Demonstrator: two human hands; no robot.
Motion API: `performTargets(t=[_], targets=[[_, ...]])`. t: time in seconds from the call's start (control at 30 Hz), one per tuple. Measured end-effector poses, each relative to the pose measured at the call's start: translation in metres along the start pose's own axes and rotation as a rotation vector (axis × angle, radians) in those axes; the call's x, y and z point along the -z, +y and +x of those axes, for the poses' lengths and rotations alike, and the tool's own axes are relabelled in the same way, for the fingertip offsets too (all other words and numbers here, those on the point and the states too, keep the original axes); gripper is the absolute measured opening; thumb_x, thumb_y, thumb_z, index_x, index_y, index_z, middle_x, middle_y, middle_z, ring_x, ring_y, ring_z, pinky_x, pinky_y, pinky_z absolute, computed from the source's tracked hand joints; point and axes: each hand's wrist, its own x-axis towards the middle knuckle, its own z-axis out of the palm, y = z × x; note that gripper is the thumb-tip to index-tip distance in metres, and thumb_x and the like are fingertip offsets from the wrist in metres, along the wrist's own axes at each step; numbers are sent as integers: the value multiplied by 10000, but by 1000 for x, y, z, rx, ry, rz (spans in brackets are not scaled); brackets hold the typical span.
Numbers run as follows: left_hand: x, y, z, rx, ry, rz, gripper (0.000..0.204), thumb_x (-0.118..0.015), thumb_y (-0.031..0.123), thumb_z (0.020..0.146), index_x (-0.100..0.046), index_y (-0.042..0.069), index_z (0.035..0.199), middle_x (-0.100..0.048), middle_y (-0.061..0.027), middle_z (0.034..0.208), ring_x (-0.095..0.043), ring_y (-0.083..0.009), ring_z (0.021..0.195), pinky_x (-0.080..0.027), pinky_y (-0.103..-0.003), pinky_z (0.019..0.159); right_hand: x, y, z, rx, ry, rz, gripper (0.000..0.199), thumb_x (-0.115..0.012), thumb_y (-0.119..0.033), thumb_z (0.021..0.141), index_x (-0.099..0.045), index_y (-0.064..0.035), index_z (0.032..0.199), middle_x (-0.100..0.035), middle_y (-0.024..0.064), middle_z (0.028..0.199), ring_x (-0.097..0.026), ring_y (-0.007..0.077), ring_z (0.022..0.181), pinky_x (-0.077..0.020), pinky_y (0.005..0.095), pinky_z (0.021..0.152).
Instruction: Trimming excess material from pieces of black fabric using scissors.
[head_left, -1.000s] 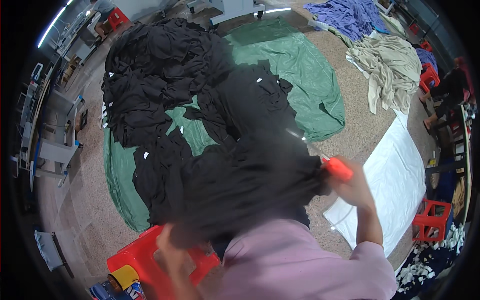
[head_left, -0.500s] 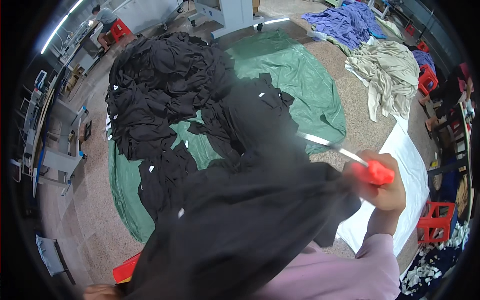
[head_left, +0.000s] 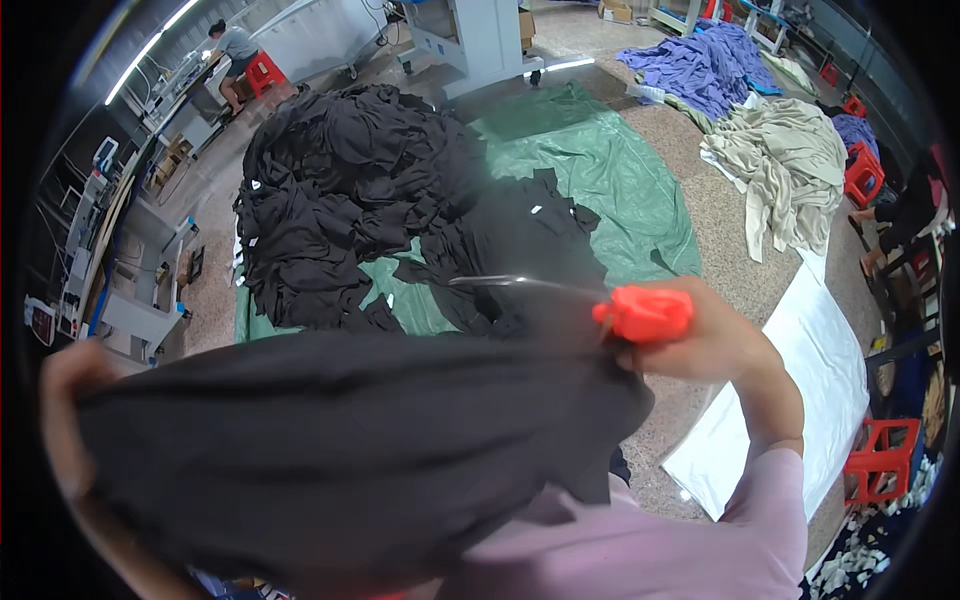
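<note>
A piece of black cloth (head_left: 350, 450), stretched between my hands, spans the lower part of the view. My left hand (head_left: 78, 400), blurred at the far left, is closed on one end of it. At the other end my right hand (head_left: 705, 340) is closed round red-handled scissors (head_left: 650, 312), with the cloth's edge caught beneath its fingers. The thin metal blade points left above the cloth and is smeared by motion. Beyond lies a large heap of black garments (head_left: 360, 160) with small white labels.
The heap rests on a green plastic sheet (head_left: 650, 190). A white sheet (head_left: 815, 370) and red stools (head_left: 885, 460) are at the right. Purple cloth (head_left: 700, 60) and cream cloth (head_left: 785, 150) lie far right. Another person (head_left: 238, 55) sits far left beside a long workbench (head_left: 110, 240).
My left hand has risen from the bottom edge, drawing the black cloth out sideways. My right hand has moved left with the scissors, whose blade now lies nearly level.
</note>
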Motion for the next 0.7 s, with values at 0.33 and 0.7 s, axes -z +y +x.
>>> performTargets(t=[0.33,0.7], targets=[[-388,12,-100,140,-112,-258,338,-710,99,789,-604,57,1107,-533,-184,1284,-499,-377,1195,-391,-507,1015,-40,226,41,-139,433,-686,451,-765,-242,781,-587,-66,1157,-643,180,867,-635,414,843,-502,453,713],[-330,138,-221,297,-153,-398,397,-806,308,721,-672,57,999,-588,-106,1006,-541,-295,901,-406,-399,773,-110,211,-7,115,319,-638,515,-684,0,732,-566,-103,1223,-619,117,1082,-655,344,907,-541,405,712]])
